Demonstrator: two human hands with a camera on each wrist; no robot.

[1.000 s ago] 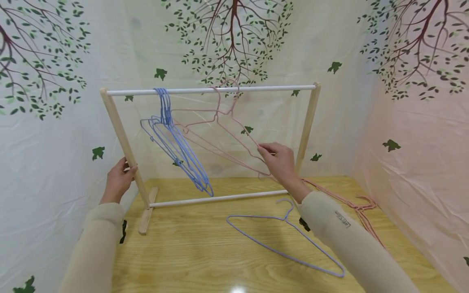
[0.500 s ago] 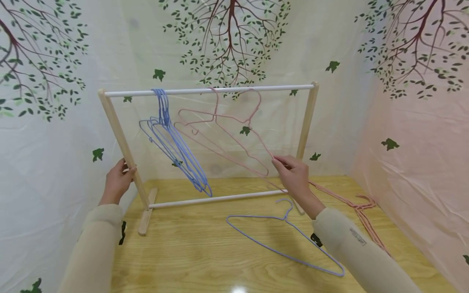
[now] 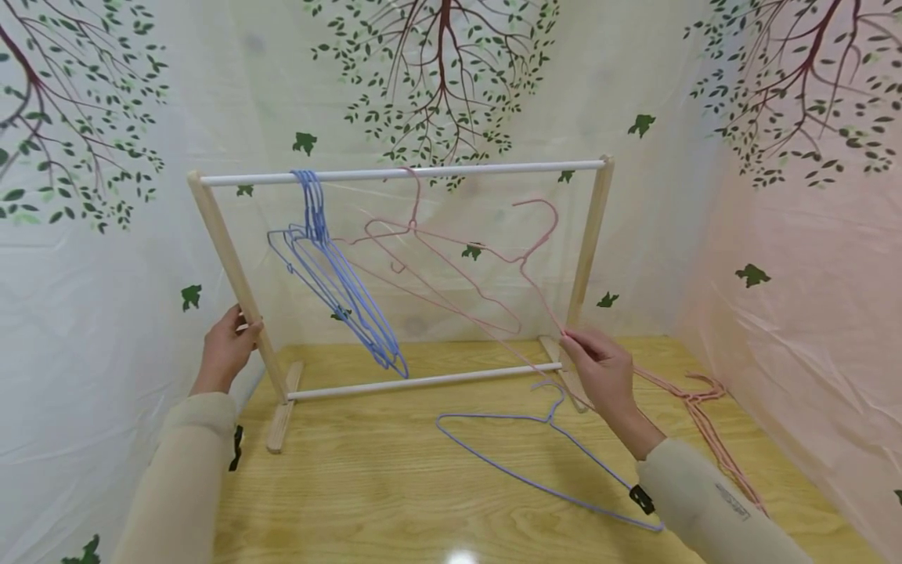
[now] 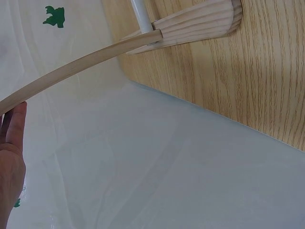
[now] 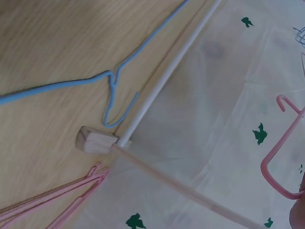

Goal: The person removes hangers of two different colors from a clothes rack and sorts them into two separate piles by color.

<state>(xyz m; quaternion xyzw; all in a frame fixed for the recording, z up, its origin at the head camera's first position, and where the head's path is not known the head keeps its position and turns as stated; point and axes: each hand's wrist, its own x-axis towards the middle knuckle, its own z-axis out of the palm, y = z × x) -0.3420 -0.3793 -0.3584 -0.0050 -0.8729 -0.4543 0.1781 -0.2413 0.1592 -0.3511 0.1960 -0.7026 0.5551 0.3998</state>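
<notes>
One wooden rack (image 3: pixel 229 258), two hands, one blue hanger (image 3: pixel 535 454) flat on the table (image 3: pixel 395 501).

The rack (image 3: pixel 232 266) stands on the counter (image 3: pixel 395 486), its left post in the left grip (image 3: pixel 227 348). One hanger (image 3: pixel 535 462) lies just before the right grip (image 3: pixel 599 372), a pile of hangers (image 3: pixel 698 407) to its right. A bunch of hangers (image 3: pixel 338 282) hangs on the top rail between both grips.
</notes>
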